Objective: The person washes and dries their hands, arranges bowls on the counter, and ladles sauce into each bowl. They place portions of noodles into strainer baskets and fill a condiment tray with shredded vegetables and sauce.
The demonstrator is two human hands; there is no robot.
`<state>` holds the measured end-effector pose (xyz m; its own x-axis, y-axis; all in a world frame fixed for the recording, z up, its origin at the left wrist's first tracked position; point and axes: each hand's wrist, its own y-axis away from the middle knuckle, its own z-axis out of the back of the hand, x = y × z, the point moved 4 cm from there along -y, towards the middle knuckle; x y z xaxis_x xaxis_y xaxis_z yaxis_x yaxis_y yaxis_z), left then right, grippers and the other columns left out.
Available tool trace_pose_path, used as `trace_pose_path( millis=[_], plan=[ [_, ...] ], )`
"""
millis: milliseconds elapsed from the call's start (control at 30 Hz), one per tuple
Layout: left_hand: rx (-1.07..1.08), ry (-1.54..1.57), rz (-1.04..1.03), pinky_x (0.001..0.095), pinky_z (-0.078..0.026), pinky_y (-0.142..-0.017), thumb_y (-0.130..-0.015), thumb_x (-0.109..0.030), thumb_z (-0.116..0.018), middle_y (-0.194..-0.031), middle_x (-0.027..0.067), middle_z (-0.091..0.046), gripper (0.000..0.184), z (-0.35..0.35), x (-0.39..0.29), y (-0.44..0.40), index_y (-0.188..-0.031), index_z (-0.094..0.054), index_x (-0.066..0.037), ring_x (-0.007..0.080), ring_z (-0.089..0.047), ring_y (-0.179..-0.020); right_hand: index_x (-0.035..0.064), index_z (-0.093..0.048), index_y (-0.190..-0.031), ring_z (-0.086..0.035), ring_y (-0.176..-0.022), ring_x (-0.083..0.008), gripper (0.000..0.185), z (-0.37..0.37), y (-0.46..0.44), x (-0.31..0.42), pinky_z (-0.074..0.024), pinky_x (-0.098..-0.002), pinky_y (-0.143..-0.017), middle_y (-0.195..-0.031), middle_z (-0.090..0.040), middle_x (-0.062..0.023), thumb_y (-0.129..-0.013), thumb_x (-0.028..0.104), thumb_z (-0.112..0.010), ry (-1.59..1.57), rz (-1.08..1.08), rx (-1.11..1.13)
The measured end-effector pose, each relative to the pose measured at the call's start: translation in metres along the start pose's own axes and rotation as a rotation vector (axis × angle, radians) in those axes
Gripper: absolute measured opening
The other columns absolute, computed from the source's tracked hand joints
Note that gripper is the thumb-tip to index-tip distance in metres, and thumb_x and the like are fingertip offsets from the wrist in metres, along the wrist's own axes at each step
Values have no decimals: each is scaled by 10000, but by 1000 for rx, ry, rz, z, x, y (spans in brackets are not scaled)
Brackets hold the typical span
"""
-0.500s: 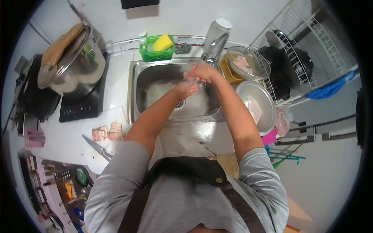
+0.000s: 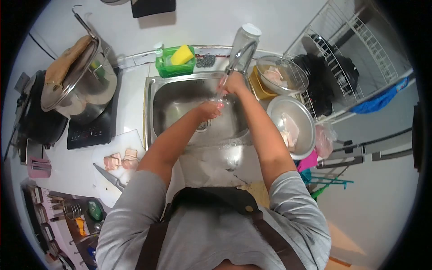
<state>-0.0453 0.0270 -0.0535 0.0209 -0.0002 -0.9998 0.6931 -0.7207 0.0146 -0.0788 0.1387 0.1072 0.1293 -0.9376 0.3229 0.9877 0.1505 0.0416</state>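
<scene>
Over the steel sink (image 2: 175, 96), my left hand (image 2: 209, 110) is in the stream of water, its fingers curled and partly blurred. My right hand (image 2: 234, 84) is higher up, beside the faucet (image 2: 240, 56), with its fingers near the running water and partly hidden behind the spout. The two hands are apart. Whether either hand grips anything cannot be made out. A clear bottle with a white lid (image 2: 247, 38) stands behind the faucet.
Left: meat (image 2: 122, 160) and a knife (image 2: 108, 175) on a white board (image 2: 110, 193), a large pot (image 2: 90, 94) on a cooktop (image 2: 87, 130). Behind: a green caddy (image 2: 175, 69) with a yellow sponge (image 2: 182, 55). Right: a metal bowl (image 2: 308, 130), a glass bowl (image 2: 297, 74), a wire rack (image 2: 337, 67).
My hands have moved apart, the left slightly down and left, the right toward the faucet. The whole view has shifted a little.
</scene>
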Motion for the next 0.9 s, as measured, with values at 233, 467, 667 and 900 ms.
trace_pose_path(
  millis=[233,467,667,900],
  plan=[
    [-538,427,321,235,-477,-522,-733,-37,-652,-655,75,-601,65,-5,-57,31,-732,-628,24,130,-581,-579,96,-682,-711,-627,-727,-315,257,-114,-76,-93,-499,-395,-676,-755,-644,-142,-686,337,-596,-251,-267,-291],
    [-456,141,-87,202,-445,-542,-738,-79,-637,-727,23,-626,139,34,-164,52,-860,-649,-14,88,-561,-585,61,-614,-617,-517,-434,-142,121,-44,-27,-74,-454,-292,-462,-646,-624,-52,-671,115,-707,-930,-244,-383],
    [-77,-1283,571,310,-459,-731,-793,-190,-539,-1048,119,-585,261,63,-27,73,-1001,-597,-44,183,-548,-921,41,-645,-768,-600,-773,-275,125,-149,53,-31,-480,-426,-718,-869,-627,-134,-720,109,-551,398,-51,316],
    [-736,-1130,-123,428,-466,-558,-633,-150,-540,-645,166,-589,118,41,-221,103,-601,-615,-65,348,-585,-633,53,-524,-518,-409,-367,-94,403,25,95,56,-313,-270,-363,-431,-437,12,-801,318,-634,-580,-44,-135]
  ],
)
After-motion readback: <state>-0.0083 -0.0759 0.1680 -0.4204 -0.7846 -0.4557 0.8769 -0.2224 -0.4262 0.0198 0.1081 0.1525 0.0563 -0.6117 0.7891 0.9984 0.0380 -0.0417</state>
